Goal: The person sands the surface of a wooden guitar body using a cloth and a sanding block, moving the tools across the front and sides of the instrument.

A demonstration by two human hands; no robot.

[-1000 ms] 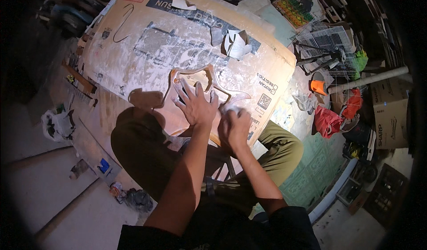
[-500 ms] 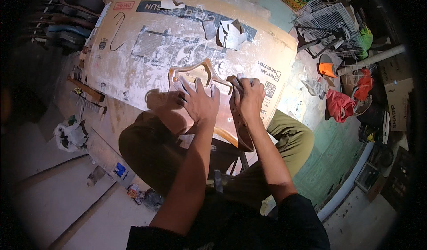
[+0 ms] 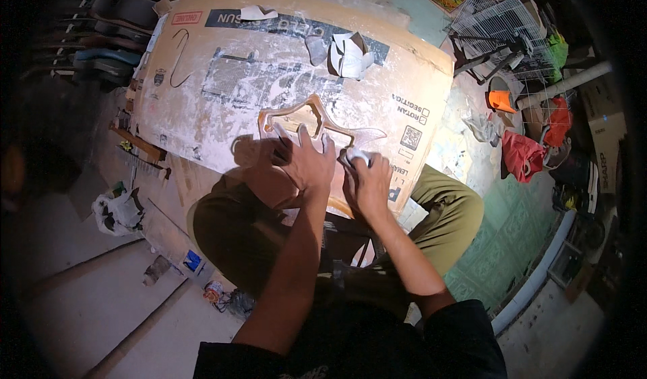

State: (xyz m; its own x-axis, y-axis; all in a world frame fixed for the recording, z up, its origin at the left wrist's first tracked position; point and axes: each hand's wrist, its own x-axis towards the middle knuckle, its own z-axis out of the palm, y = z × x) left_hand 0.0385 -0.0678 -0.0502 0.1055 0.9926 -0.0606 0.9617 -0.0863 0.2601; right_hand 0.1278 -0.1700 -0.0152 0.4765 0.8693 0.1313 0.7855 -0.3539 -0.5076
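Observation:
A curved, reddish-brown wooden piece with a hollow cutout and a pointed horn (image 3: pixel 367 134) lies on a large cardboard sheet (image 3: pixel 175 109) coated in pale dust. My left hand (image 3: pixel 306 160) presses on the piece just below the cutout, fingers spread and fingertips dusted white. My right hand (image 3: pixel 367 177) grips a small whitish pad (image 3: pixel 357 155) against the piece beside the horn, fingers bent around it.
Crumpled white paper (image 3: pixel 347 55) and a grey scrap (image 3: pixel 315 50) lie higher on the cardboard. A wire cage (image 3: pixel 492 25), orange object (image 3: pixel 502 99), red bags (image 3: pixel 522 156) and boxes crowd the right. Dark curved pieces (image 3: pixel 135 8) are stacked upper left. My crossed legs sit below.
My right hand moved up along the piece beside the horn, then back down, still gripping the pad. My left hand stays spread on the piece. The view has shifted slightly.

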